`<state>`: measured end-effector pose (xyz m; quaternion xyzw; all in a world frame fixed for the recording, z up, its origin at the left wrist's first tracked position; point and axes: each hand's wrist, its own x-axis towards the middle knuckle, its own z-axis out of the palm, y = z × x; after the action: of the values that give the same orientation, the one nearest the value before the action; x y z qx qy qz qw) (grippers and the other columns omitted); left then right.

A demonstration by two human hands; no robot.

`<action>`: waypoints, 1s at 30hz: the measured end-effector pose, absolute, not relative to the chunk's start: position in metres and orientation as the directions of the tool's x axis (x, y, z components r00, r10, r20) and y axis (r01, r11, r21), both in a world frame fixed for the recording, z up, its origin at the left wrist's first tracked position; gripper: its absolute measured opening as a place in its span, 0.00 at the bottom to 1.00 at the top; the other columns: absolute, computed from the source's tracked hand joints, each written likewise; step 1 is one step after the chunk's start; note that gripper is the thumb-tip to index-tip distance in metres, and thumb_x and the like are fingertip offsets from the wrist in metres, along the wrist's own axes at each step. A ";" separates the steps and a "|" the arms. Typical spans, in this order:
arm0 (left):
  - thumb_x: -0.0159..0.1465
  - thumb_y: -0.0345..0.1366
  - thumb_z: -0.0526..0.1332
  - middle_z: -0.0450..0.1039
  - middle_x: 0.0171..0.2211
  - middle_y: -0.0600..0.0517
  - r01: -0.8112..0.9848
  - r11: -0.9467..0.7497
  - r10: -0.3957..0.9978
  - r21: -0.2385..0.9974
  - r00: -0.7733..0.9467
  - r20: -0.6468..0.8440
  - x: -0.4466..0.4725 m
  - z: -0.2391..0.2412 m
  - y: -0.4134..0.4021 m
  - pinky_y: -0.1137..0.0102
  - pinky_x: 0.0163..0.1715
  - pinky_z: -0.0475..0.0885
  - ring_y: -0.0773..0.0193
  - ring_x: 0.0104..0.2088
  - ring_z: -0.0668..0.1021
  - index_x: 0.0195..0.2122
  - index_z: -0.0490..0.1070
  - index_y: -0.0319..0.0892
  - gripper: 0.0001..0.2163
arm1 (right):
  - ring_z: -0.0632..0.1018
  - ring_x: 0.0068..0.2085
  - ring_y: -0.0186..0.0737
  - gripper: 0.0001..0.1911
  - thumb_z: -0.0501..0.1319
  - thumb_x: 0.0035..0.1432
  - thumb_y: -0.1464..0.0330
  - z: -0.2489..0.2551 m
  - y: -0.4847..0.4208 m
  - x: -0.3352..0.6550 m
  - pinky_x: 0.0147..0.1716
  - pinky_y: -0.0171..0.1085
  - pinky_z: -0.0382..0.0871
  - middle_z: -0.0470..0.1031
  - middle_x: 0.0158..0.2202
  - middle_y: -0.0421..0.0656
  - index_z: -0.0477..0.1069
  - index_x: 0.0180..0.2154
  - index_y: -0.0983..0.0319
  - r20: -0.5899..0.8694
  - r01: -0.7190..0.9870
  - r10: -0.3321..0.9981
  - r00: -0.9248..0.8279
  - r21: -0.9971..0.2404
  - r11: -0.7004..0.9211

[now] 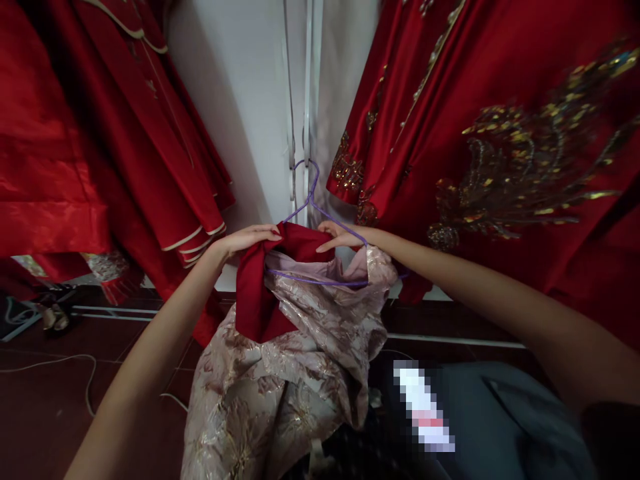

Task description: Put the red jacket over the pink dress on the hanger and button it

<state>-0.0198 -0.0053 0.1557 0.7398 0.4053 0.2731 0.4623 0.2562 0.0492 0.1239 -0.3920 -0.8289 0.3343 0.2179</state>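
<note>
A purple hanger (311,197) is hooked on a white vertical bar in front of me. A pale pink brocade garment (320,313) with gold flowers hangs from it, one shoulder over the hanger's right arm. Red cloth (265,293) lies over the hanger's left side and drops down across the brocade. My left hand (254,236) is closed on the upper left edge of this red cloth. My right hand (339,237), under the hanger's right arm, pinches the cloth's right end between thumb and fingers. The brocade's lower part is bunched toward me.
Red garments (165,133) hang close on the left, and a red garment with gold sequins (520,153) hangs on the right. White rails (450,341) run low above the dark tiled floor (55,400). A cable (93,380) lies at the left. Dark grey-blue fabric (495,413) is at lower right.
</note>
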 end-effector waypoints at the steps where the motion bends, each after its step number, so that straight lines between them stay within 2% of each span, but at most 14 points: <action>1: 0.55 0.41 0.58 0.66 0.26 0.56 0.353 -0.285 0.845 0.891 0.532 0.060 -0.017 0.155 -0.008 0.74 0.29 0.64 0.68 0.28 0.69 0.30 0.67 0.42 0.08 | 0.70 0.29 0.35 0.22 0.68 0.36 0.64 0.128 0.050 0.261 0.29 0.34 0.63 0.69 0.29 0.36 0.62 0.34 0.61 0.183 0.552 0.820 -0.542 -0.658 0.512; 4: 0.57 0.40 0.56 0.66 0.27 0.55 0.372 -0.420 0.821 0.827 0.545 0.172 -0.011 0.149 -0.009 0.72 0.32 0.64 0.68 0.29 0.68 0.29 0.67 0.41 0.08 | 0.67 0.27 0.34 0.18 0.64 0.40 0.68 0.145 0.044 0.275 0.26 0.33 0.58 0.67 0.27 0.36 0.59 0.34 0.59 0.382 0.731 0.846 -0.372 -0.442 0.520; 8: 0.57 0.39 0.55 0.67 0.28 0.55 0.475 -0.566 0.809 0.674 0.480 0.341 -0.008 0.131 0.000 0.70 0.41 0.63 0.66 0.35 0.68 0.26 0.66 0.41 0.08 | 0.71 0.30 0.39 0.11 0.60 0.45 0.72 0.164 0.029 0.284 0.26 0.34 0.55 0.71 0.31 0.41 0.62 0.33 0.60 0.487 0.953 0.856 -0.175 -0.134 0.271; 12: 0.58 0.38 0.55 0.66 0.29 0.54 0.536 -0.544 0.839 0.646 0.372 0.397 -0.005 0.114 0.008 0.68 0.43 0.63 0.64 0.38 0.68 0.26 0.65 0.41 0.07 | 0.72 0.34 0.41 0.12 0.59 0.44 0.77 0.162 0.024 0.314 0.28 0.35 0.57 0.71 0.37 0.46 0.64 0.34 0.61 0.505 0.989 0.856 -0.111 -0.030 0.146; 21: 0.59 0.39 0.52 0.63 0.28 0.55 0.431 -0.617 0.781 0.658 0.437 0.446 -0.010 0.102 0.018 0.72 0.38 0.62 0.67 0.33 0.67 0.26 0.61 0.41 0.08 | 0.71 0.36 0.48 0.10 0.58 0.43 0.77 0.135 0.004 0.430 0.30 0.42 0.60 0.69 0.33 0.51 0.62 0.30 0.61 0.512 0.999 0.859 0.000 0.032 -0.019; 25: 0.58 0.38 0.53 0.61 0.27 0.56 0.439 -0.615 0.783 0.655 0.435 0.445 -0.010 0.101 0.020 0.73 0.35 0.61 0.68 0.31 0.65 0.26 0.60 0.41 0.07 | 0.73 0.36 0.48 0.14 0.57 0.41 0.77 0.128 -0.001 0.449 0.30 0.42 0.61 0.71 0.37 0.53 0.64 0.34 0.60 0.504 0.999 0.863 -0.034 -0.019 0.051; 28: 0.58 0.38 0.53 0.61 0.27 0.55 0.488 -0.611 0.790 0.623 0.415 0.451 -0.007 0.101 0.017 0.72 0.36 0.61 0.67 0.31 0.65 0.25 0.60 0.41 0.07 | 0.75 0.35 0.48 0.18 0.56 0.39 0.77 0.126 -0.008 0.447 0.34 0.44 0.63 0.73 0.35 0.51 0.66 0.37 0.60 0.468 0.975 0.881 -0.061 -0.159 0.152; 30: 0.58 0.38 0.53 0.63 0.28 0.55 0.534 -0.611 0.792 0.585 0.404 0.458 -0.006 0.101 0.014 0.71 0.37 0.61 0.66 0.33 0.66 0.26 0.60 0.42 0.07 | 0.75 0.33 0.48 0.15 0.58 0.41 0.74 0.127 -0.020 0.436 0.33 0.44 0.65 0.74 0.32 0.48 0.67 0.36 0.59 0.394 0.902 0.919 -0.024 -0.387 0.189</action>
<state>-0.0057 0.0140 0.1008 0.8193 0.4044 0.3665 0.1759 0.4359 -0.0200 0.1267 -0.6365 -0.7153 0.0146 0.2880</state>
